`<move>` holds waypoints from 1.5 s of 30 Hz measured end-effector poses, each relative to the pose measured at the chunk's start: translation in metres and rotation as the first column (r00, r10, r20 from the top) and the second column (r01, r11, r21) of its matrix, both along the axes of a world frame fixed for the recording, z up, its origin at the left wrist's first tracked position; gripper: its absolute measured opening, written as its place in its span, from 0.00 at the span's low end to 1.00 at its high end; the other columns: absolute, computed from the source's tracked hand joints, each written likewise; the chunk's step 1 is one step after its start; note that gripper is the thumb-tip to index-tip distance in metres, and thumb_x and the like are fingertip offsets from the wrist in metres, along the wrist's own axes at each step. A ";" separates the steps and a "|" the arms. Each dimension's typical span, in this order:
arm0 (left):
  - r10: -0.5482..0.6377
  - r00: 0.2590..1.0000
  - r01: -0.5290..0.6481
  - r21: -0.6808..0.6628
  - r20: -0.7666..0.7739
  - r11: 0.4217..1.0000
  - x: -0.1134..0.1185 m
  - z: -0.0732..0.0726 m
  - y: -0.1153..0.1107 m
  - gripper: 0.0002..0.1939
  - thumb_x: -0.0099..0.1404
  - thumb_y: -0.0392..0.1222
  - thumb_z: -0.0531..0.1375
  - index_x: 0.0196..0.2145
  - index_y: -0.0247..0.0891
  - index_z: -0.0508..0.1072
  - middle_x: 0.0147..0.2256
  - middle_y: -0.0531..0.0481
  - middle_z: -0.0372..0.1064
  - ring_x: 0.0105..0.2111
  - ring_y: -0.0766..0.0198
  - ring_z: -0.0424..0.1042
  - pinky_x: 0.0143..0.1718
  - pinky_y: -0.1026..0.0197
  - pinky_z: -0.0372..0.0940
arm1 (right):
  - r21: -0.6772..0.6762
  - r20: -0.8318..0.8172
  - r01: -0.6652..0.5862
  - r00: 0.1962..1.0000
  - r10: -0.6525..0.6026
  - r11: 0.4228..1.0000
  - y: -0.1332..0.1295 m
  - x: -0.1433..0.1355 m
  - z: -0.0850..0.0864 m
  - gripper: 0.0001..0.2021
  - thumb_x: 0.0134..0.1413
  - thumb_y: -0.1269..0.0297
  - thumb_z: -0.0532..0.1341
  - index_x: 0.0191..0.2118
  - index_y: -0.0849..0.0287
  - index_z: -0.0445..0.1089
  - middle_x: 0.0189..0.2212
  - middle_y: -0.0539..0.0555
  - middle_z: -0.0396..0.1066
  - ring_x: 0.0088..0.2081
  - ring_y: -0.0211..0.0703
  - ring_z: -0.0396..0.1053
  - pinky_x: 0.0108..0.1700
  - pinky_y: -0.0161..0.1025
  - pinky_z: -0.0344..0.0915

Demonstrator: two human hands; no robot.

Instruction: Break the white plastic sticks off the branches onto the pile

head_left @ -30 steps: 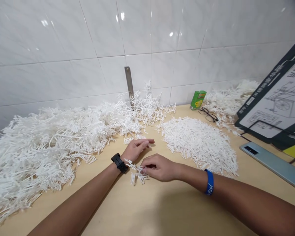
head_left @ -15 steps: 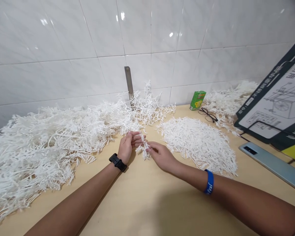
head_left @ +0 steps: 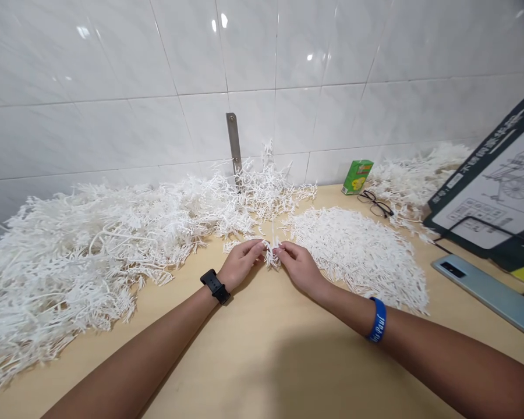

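Between my hands is a white branched plastic sprig (head_left: 271, 257), its small twigs hanging down and a thin straight stem rising from it. My left hand (head_left: 241, 265), with a black watch on the wrist, has its thumb and fingers closed on the sprig's left side. From the right, my right hand (head_left: 301, 269) pinches it by thumb and fingertips. The fingertips partly cover the piece. A big tangled heap of white branched pieces (head_left: 96, 250) spreads to the left and behind. Right of my hands lies a flatter pile of short white pieces (head_left: 362, 256).
A metal strip (head_left: 234, 142) stands upright behind the heap against the tiled wall. At the back right are a green box (head_left: 357, 177), eyeglasses (head_left: 375, 203) and more white pieces (head_left: 419, 174). A phone (head_left: 489, 294) lies before a leaning printed carton (head_left: 484, 192) at the right.
My left hand has turned from a flat, open palm to a pinch on the sprig. My right hand has shifted slightly right and up. The whole view has moved a little.
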State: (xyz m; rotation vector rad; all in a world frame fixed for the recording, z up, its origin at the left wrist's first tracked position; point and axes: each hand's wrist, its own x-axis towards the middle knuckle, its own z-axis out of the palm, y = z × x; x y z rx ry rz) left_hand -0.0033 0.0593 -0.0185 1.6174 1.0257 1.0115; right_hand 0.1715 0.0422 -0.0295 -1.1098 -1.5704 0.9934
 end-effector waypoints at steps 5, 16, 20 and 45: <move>-0.003 0.991 0.022 0.142 -0.134 0.990 0.002 0.004 -0.005 0.21 0.67 0.54 0.52 0.35 0.34 0.77 0.32 0.48 0.74 0.34 0.60 0.69 0.39 0.61 0.62 | 0.000 -0.069 -0.175 0.982 0.174 0.985 -0.006 -0.001 0.005 0.15 0.58 0.53 0.55 0.28 0.60 0.65 0.25 0.50 0.63 0.29 0.38 0.60 0.33 0.36 0.58; -0.030 0.981 0.077 0.245 -0.191 0.967 0.003 0.005 -0.012 0.22 0.68 0.51 0.51 0.50 0.37 0.75 0.39 0.45 0.76 0.39 0.58 0.72 0.46 0.57 0.65 | 0.005 0.000 -0.148 0.989 0.148 0.989 -0.004 0.001 0.001 0.20 0.58 0.48 0.55 0.26 0.61 0.65 0.22 0.50 0.63 0.28 0.38 0.60 0.31 0.36 0.58; 0.019 0.984 0.027 0.250 -0.177 0.968 0.004 0.006 -0.013 0.21 0.68 0.50 0.52 0.47 0.36 0.77 0.35 0.46 0.76 0.35 0.60 0.72 0.44 0.59 0.65 | -0.010 0.020 -0.124 0.992 0.124 0.992 -0.006 0.000 0.001 0.20 0.59 0.49 0.54 0.27 0.61 0.67 0.22 0.50 0.63 0.26 0.38 0.59 0.30 0.36 0.57; 0.080 0.987 -0.042 0.254 -0.141 0.966 0.005 0.004 -0.011 0.09 0.60 0.39 0.57 0.36 0.38 0.77 0.37 0.47 0.75 0.35 0.61 0.71 0.37 0.62 0.65 | -0.170 -0.155 -0.202 0.972 0.176 0.965 -0.002 0.004 0.005 0.19 0.50 0.48 0.58 0.23 0.61 0.65 0.17 0.48 0.61 0.21 0.35 0.57 0.26 0.36 0.54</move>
